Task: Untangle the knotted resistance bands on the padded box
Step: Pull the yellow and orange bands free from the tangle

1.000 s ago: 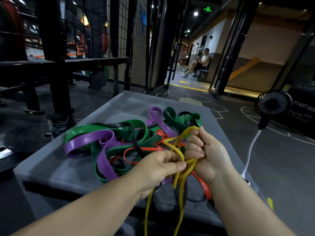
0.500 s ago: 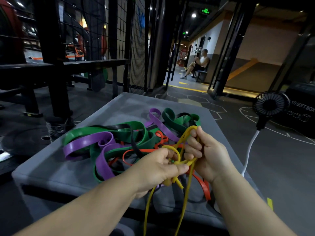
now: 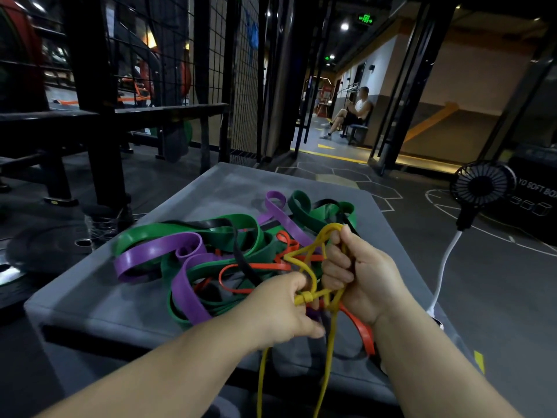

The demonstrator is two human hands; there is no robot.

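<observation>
Right of padded box [image 3: 211, 200], black box [image 3: 536, 218], lettered "YO SOFT BO"

On the right a small black fan [image 3: 481, 185] is standing on its white stalk [image 3: 446, 267], a black soft box [image 3: 539, 188] sitting just behind it. Far off, a person [image 3: 354, 111] is sitting on a chair [image 3: 358, 130], a green exit sign [image 3: 366, 18] glowing overhead. On the left a wire mesh panel [image 3: 238, 86] is rising behind a black bench [image 3: 114, 111], a weight plate [image 3: 45, 248] lying on the floor [image 3: 497, 297] nearby.
</observation>
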